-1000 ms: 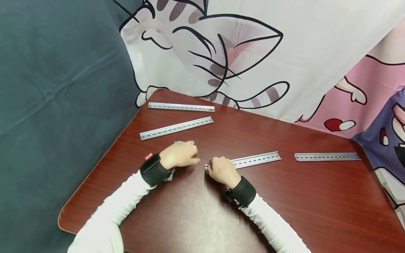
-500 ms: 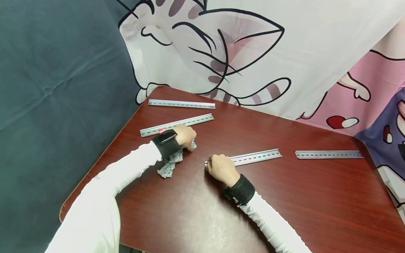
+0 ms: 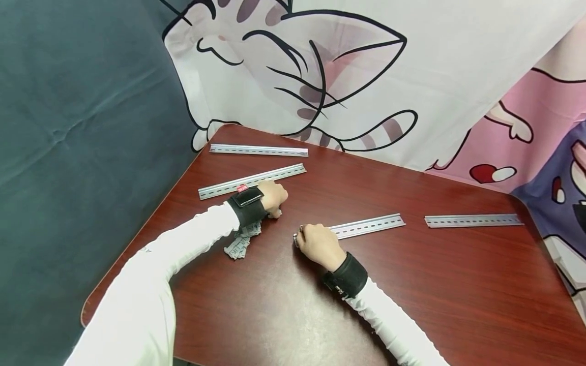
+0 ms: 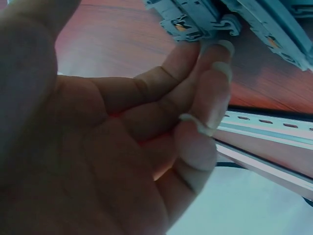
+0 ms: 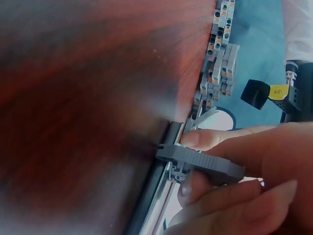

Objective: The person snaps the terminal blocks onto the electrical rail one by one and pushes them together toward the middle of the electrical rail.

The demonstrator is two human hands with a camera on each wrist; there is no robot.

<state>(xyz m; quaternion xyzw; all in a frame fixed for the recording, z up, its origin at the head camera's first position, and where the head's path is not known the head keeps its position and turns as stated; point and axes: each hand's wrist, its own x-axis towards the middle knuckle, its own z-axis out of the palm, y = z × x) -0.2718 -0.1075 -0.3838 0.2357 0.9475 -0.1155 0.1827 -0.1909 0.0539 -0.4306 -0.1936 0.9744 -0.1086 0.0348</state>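
My left hand (image 3: 273, 197) is over a cluster of grey terminal blocks (image 3: 238, 248) left of centre. In the left wrist view, its bent fingertips touch one terminal block (image 4: 178, 22). The thumb's tip is out of frame, so I cannot tell whether it pinches the block. My right hand (image 3: 320, 246) is at the left end of a slotted metal DIN rail (image 3: 366, 226). Thumb and fingers grip a grey terminal block (image 5: 200, 161) there, its lower end against the rail.
Two more DIN rails, one at the back (image 3: 258, 150) and one behind my left hand (image 3: 252, 182), lie on the brown table (image 3: 366, 315). Another rail (image 3: 473, 220) lies far right. A cat-print cloth (image 3: 366, 66) hangs behind the table, and a dark green cloth (image 3: 91, 127) at the left.
My left hand has moved away from the right hand, up and slightly left, to the far end of the terminal blocks, uncovering their near end. The right hand stays at the rail's end.
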